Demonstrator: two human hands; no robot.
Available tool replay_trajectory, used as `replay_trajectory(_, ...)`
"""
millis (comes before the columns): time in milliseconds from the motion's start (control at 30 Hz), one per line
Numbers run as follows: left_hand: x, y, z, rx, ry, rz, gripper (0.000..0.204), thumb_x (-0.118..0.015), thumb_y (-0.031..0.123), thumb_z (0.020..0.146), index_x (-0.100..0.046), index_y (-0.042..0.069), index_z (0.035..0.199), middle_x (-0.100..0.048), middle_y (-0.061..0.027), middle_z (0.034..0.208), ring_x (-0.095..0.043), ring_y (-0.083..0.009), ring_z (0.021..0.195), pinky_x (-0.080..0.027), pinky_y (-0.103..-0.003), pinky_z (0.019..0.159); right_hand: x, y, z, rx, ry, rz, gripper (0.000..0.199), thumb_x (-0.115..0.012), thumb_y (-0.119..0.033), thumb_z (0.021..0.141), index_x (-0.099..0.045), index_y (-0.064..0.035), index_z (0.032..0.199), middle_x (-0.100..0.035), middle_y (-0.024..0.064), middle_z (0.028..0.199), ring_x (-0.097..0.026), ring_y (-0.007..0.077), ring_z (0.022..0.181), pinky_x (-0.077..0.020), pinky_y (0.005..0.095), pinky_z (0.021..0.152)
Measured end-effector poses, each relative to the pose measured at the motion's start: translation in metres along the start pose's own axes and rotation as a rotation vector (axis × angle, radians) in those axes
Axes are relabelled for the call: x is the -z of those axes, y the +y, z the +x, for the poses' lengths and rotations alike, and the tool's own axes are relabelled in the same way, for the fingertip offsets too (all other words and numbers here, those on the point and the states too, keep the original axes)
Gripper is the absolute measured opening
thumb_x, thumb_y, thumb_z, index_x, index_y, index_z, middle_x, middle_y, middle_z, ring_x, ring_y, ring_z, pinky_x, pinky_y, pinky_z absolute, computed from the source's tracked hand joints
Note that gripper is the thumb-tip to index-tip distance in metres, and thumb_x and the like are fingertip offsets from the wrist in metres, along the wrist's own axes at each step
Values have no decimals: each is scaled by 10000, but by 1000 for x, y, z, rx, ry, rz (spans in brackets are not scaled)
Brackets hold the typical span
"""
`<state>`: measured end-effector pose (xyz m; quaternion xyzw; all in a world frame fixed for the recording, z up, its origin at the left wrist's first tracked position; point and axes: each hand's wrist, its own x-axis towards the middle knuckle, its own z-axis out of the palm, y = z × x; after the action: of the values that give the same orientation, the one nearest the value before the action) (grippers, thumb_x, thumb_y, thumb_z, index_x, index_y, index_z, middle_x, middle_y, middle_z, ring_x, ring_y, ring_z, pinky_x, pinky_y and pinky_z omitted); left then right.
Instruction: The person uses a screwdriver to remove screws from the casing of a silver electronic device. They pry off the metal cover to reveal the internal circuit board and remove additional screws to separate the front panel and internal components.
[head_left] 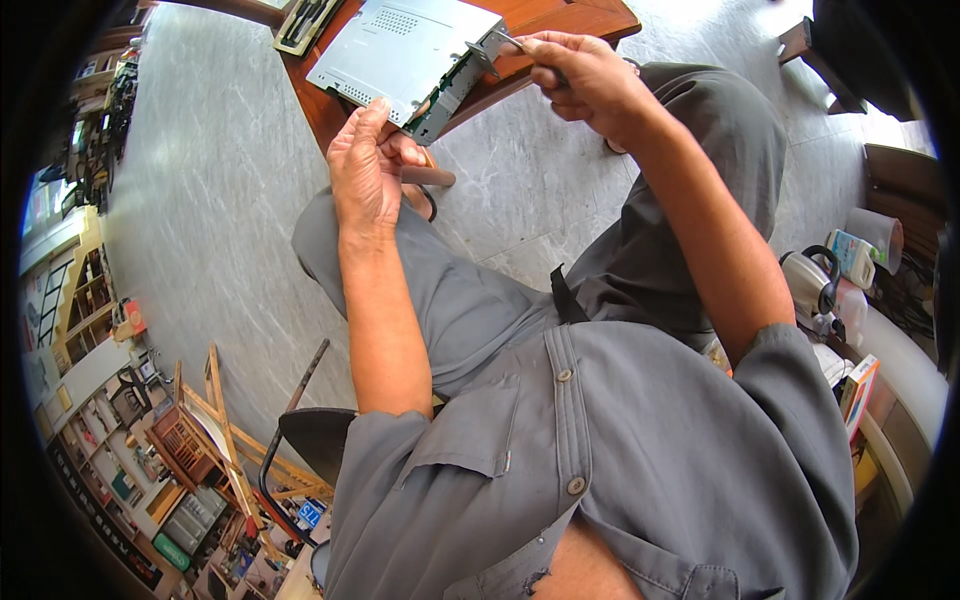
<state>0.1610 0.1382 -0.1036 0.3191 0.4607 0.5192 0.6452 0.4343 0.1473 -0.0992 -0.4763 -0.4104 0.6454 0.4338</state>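
A flat silver metal electronics case (400, 50) with vent holes rests at the near side of a wooden table (590, 18). A green circuit board shows along its open near edge. My left hand (368, 175) grips the case's near left corner, thumb on top and fingers under it. My right hand (590, 80) is closed round a thin tool with a metal shaft (510, 41), which looks like a screwdriver; most of its handle is hidden in the fingers. The shaft's end is at the case's right corner, next to a small upright metal bracket (482, 58).
A tray of dark-handled tools (305, 25) lies at the table's far left. Below is a grey floor (220, 200). Cluttered shelves (100, 430) and a wooden frame (215, 400) stand at left. An electric kettle (808, 280) and a white bottle (852, 258) are at right.
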Motion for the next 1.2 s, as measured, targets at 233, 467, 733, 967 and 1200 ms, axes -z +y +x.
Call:
replay_trajectory(233,-1,5,3,35,-3,60,188,-674,180,1003,-660,-6,1030,-741,-136,897,-603,-150,559,-540,-336,555,-9,63,21,636,371,-732,198,-642,-231,1031,-670,-50,1106,-695,180,782,-703,330,690,-547,377,633)
replay_trajectory(467,0,7,-2,51,-3,37,188,-667,187,1012,-660,0,1038,-754,-181,965,-580,-130,557,-534,-324,565,-2,22,9,-145,-115,348,315,-535,-284,1097,-657,-46,1264,-445,-71,699,-297,1,505,-258,165,427)
replay_trajectory(733,11,8,4,80,-93,-31,160,-666,170,1009,-639,14,1037,-751,-170,979,-495,-96,519,-492,-295,549,1,7,20,-198,-147,374,269,-544,-185,1079,-669,9,1217,-509,-54,744,-292,20,522,-279,178,438)
replay_trajectory(967,26,23,4,82,12,2,196,-689,184,993,-635,-3,1014,-698,-113,861,-519,-119,521,-509,-319,534,-28,40,18,422,311,-464,329,-598,-256,1029,-714,46,967,-724,172,804,-694,253,726,-542,376,701)
replay_trajectory(1200,36,26,-1,78,65,25,124,-653,171,1021,-649,47,1028,-691,-94,869,-559,-140,606,-512,-350,601,-34,52,22,400,298,-374,292,-598,-227,1045,-699,34,961,-731,171,811,-708,240,735,-552,357,699)
